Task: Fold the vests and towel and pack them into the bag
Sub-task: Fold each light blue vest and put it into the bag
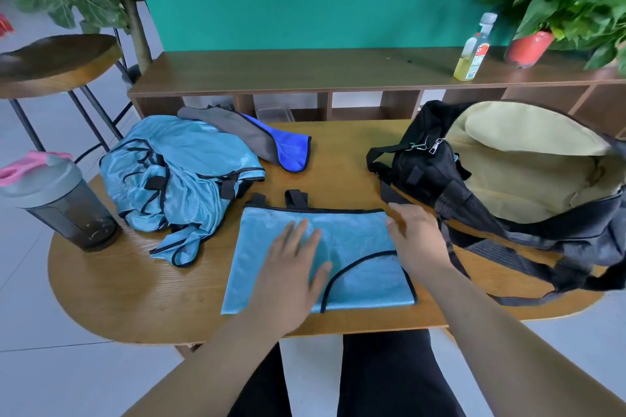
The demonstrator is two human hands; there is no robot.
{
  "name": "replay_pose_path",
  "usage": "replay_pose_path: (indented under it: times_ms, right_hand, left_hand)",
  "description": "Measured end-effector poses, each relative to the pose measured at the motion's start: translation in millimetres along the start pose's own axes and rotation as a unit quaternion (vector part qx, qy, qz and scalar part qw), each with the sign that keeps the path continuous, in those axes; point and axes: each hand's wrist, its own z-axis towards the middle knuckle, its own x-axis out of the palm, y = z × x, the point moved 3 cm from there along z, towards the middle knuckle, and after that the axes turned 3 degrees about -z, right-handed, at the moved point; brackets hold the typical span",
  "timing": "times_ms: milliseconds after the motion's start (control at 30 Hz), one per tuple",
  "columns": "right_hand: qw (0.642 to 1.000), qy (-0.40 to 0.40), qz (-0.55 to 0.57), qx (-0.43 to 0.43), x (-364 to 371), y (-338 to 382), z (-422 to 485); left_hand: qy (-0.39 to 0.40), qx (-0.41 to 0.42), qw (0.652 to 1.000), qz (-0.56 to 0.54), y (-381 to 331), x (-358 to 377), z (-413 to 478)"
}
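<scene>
A light blue mesh vest (359,240) with black trim lies folded flat at the table's front. My left hand (291,267) rests flat on its middle, fingers straight. My right hand (416,234) lies on its right edge with fingers extended. A crumpled pile of light blue vests (176,176) sits at the left. Behind it lies a grey and blue towel (271,142). The black bag (508,176) stands wide open at the right, showing its beige lining.
A grey shaker bottle (61,203) with a pink lid stands at the wooden table's (135,291) left edge. Behind are a low shelf (305,74) with an oil bottle (474,51) and a potted plant (528,47). A stool (57,61) stands at far left.
</scene>
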Motion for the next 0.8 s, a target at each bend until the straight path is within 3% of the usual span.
replay_pose_path:
  times_ms: [100,267,500,800]
  right_hand:
    - [0.994,0.048,-0.097,0.004,3.2,3.1,12.9]
    - [0.982,0.143,-0.126,0.005,3.7,5.2,31.5]
    - [0.983,0.168,-0.069,0.007,-3.5,8.1,30.1]
    - [0.987,0.151,0.029,0.053,-14.9,13.4,22.1]
  left_hand:
    - [0.091,0.042,0.994,0.043,-30.4,20.5,-3.1]
    - [0.11,0.094,0.984,0.108,-21.8,33.2,-6.2]
    - [0.101,0.127,0.983,0.089,-10.6,15.6,-15.3]
    - [0.074,0.096,0.988,0.097,-84.5,52.8,-28.3]
